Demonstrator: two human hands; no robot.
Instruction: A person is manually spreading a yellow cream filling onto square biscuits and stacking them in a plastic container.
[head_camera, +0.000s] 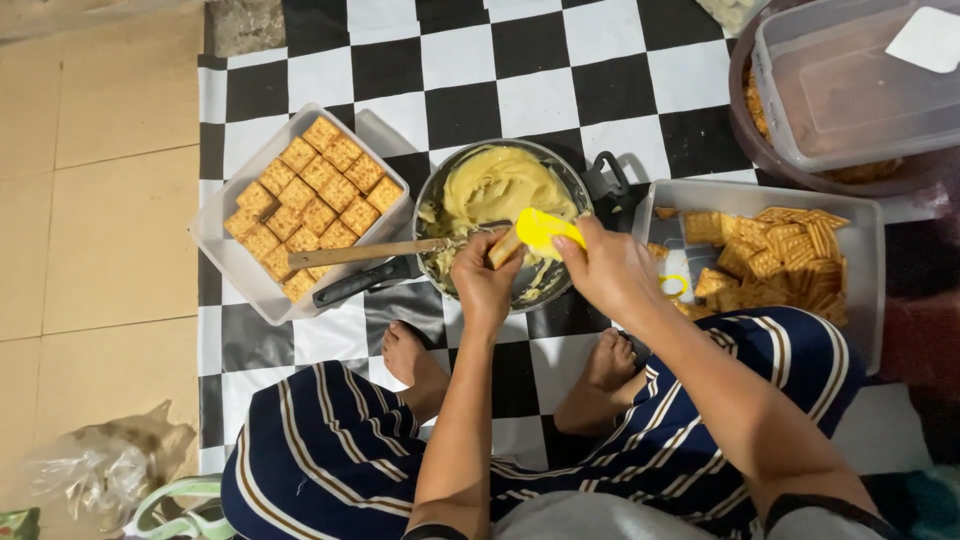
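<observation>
both hands work over a round metal pan (590, 185) of thick, glossy yellow cream (497, 186) on the checkered floor mat (520, 85). left hand (484, 283) pinches a square cracker (503, 249) between curled fingers; right hand (606, 268) is closed round a yellow spatula (543, 229) touching it. a clear plastic tray (215, 240) beside the pan holds a flat layer of ridged crackers.

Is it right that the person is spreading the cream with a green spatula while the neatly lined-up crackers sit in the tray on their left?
Not quite: the spatula in the right hand is yellow, not green, as the head view shows. The rest holds: the cream is in the pan, and the neatly lined-up crackers sit in the tray on the person's left.
</observation>
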